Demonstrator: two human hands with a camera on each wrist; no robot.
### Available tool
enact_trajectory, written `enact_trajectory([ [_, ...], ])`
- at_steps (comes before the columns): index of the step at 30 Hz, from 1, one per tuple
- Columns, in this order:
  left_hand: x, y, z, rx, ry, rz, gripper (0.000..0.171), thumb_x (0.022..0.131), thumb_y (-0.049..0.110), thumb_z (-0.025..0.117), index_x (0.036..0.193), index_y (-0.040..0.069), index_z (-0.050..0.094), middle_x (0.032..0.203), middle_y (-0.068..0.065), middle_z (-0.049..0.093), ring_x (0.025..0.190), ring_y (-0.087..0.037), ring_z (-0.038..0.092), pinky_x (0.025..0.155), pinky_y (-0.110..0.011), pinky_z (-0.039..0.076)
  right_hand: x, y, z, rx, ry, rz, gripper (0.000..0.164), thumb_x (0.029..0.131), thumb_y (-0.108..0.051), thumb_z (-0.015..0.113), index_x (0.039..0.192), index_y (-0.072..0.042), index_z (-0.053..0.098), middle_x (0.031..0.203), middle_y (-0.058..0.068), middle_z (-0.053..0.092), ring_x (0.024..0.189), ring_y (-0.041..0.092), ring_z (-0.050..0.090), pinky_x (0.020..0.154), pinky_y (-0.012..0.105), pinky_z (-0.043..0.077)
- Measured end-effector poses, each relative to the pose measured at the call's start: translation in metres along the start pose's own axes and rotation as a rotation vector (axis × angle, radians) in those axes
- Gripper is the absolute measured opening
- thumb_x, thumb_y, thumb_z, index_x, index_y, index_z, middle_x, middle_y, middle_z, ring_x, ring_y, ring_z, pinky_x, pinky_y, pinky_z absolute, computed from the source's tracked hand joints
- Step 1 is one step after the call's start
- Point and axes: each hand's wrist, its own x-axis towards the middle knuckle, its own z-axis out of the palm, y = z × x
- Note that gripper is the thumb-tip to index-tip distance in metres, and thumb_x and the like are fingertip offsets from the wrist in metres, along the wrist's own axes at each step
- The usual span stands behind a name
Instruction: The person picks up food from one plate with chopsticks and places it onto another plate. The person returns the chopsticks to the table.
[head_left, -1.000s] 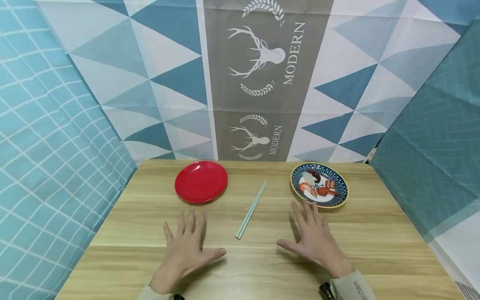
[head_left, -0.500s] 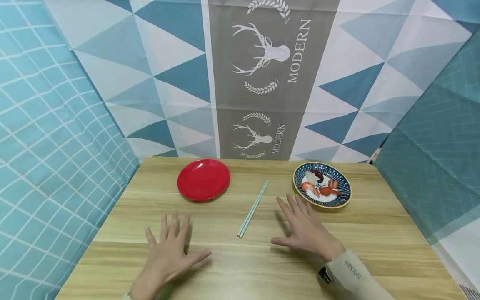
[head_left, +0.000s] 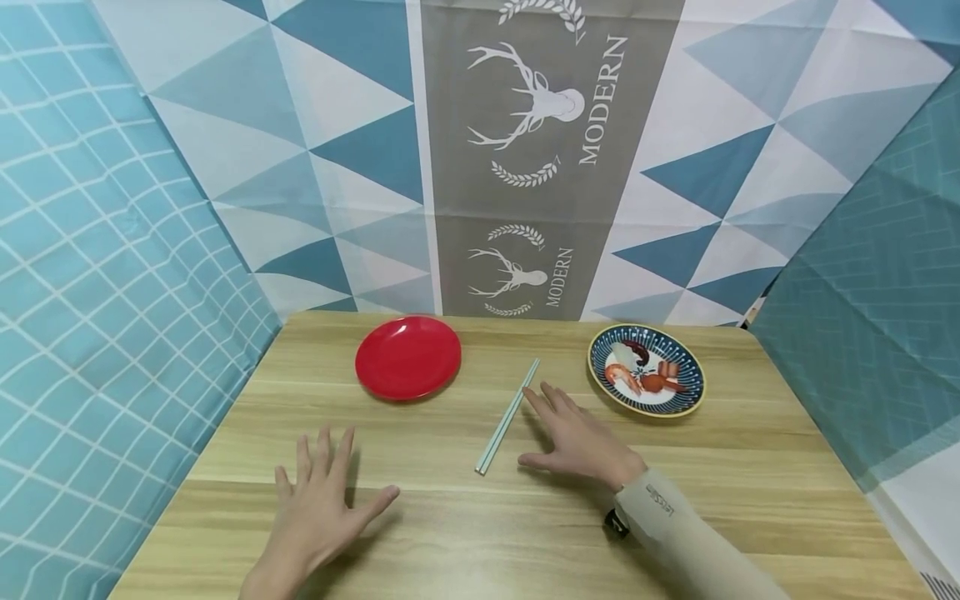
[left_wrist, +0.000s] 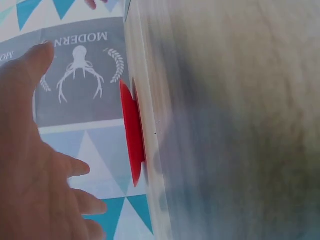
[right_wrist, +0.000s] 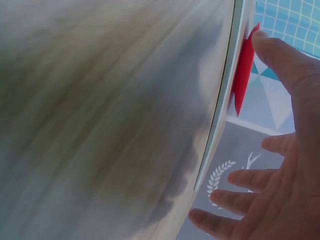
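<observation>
A pair of pale green chopsticks (head_left: 497,440) lies slantwise on the wooden table, between the two hands. My right hand (head_left: 577,442) hovers just right of them with its fingers spread, holding nothing; its fingertips come near their upper half in the head view. In the right wrist view the chopsticks (right_wrist: 220,100) run alongside that hand (right_wrist: 280,185). My left hand (head_left: 318,508) is over the table's left part, fingers apart and nothing in it. Beyond it sits a red plate (head_left: 408,358), seen edge-on in the left wrist view (left_wrist: 132,132).
At the back right stands a blue-patterned oval dish (head_left: 693,383) holding shrimp (head_left: 622,377), a sausage-like piece and other food pieces. Patterned cloth (head_left: 360,167) hangs behind the wooden table (head_left: 465,533), with blue checked cloth (head_left: 112,275) on the left.
My right hand has moved left, from in front of the patterned dish toward the chopsticks. The left hand has drawn left and slightly back. Plate, dish and chopsticks stay in place.
</observation>
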Motion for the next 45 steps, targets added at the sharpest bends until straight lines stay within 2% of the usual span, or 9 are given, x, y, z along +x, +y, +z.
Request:
enact_trajectory([
  [5,0.0,0.001,-0.003,-0.034,0.088,-0.016,0.1,0.09,0.074,0.059,0.159,0.006,0.033,0.165,-0.029,0.024,0.149,-0.061,0.018,0.107,-0.086,0.023,0.012,-0.008,0.004,0.021,-0.028,-0.014,0.095,0.09,-0.061,0.07,0.164,-0.023,0.026,0.17,0.021,0.021,0.15,0.044,0.035,0.118,0.061,0.037],
  [10,-0.001,0.002,-0.002,-0.071,0.171,-0.021,0.09,0.092,0.065,0.063,0.155,0.006,0.039,0.161,-0.026,0.034,0.145,-0.06,0.028,0.103,-0.082,0.036,0.023,-0.019,0.006,0.03,-0.042,-0.097,0.079,0.096,-0.041,0.071,0.162,-0.019,0.033,0.166,0.026,0.026,0.146,0.047,0.04,0.118,0.06,0.038],
  [14,-0.002,0.004,0.0,-0.094,0.2,-0.021,0.084,0.093,0.061,0.065,0.153,0.007,0.042,0.158,-0.025,0.039,0.143,-0.058,0.033,0.102,-0.08,0.039,0.029,-0.028,0.009,0.004,-0.035,-0.176,0.066,0.098,-0.024,0.071,0.157,-0.019,0.042,0.161,0.028,0.036,0.14,0.047,0.048,0.114,0.058,0.044],
  [18,-0.004,0.005,0.003,-0.124,0.227,-0.016,0.079,0.094,0.056,0.067,0.152,0.007,0.045,0.153,-0.023,0.046,0.139,-0.051,0.044,0.101,-0.073,0.045,0.035,-0.037,0.013,-0.009,-0.018,-0.252,0.05,0.101,-0.012,0.065,0.149,-0.017,0.055,0.152,0.017,0.054,0.135,0.036,0.057,0.113,0.05,0.049],
  [22,-0.004,0.007,0.004,-0.148,0.221,-0.032,0.076,0.094,0.057,0.066,0.151,0.01,0.047,0.148,-0.021,0.054,0.132,-0.046,0.054,0.098,-0.069,0.049,0.039,-0.045,0.018,-0.026,-0.002,-0.326,0.038,0.099,-0.003,0.062,0.134,-0.016,0.068,0.135,0.006,0.069,0.123,0.024,0.066,0.108,0.039,0.053],
  [26,-0.004,0.009,0.004,-0.148,0.2,-0.057,0.076,0.094,0.059,0.065,0.151,0.012,0.048,0.146,-0.02,0.057,0.129,-0.046,0.057,0.096,-0.069,0.051,0.04,-0.05,0.019,-0.065,0.02,-0.354,0.03,0.095,-0.001,0.067,0.118,-0.017,0.077,0.122,0.003,0.074,0.112,0.02,0.068,0.1,0.034,0.057],
  [33,-0.006,0.01,0.003,-0.135,0.191,-0.079,0.076,0.094,0.061,0.064,0.15,0.012,0.05,0.145,-0.019,0.058,0.129,-0.046,0.057,0.095,-0.069,0.05,0.042,-0.052,0.022,-0.07,0.031,-0.361,0.024,0.093,-0.001,0.07,0.108,-0.017,0.081,0.107,-0.001,0.073,0.099,0.015,0.065,0.092,0.027,0.058],
  [38,-0.006,0.01,0.003,-0.143,0.191,-0.076,0.075,0.094,0.061,0.064,0.149,0.012,0.051,0.144,-0.019,0.059,0.129,-0.046,0.058,0.096,-0.068,0.051,0.044,-0.05,0.021,-0.109,0.053,-0.396,0.017,0.091,-0.003,0.073,0.098,-0.016,0.082,0.098,-0.002,0.068,0.093,0.012,0.062,0.088,0.024,0.057],
  [45,-0.008,0.011,0.004,-0.145,0.18,-0.074,0.075,0.094,0.061,0.064,0.149,0.012,0.051,0.144,-0.019,0.06,0.129,-0.046,0.058,0.096,-0.068,0.051,0.044,-0.049,0.02,-0.141,0.068,-0.439,0.014,0.092,-0.003,0.071,0.097,-0.013,0.08,0.099,0.001,0.065,0.094,0.014,0.063,0.088,0.023,0.058],
])
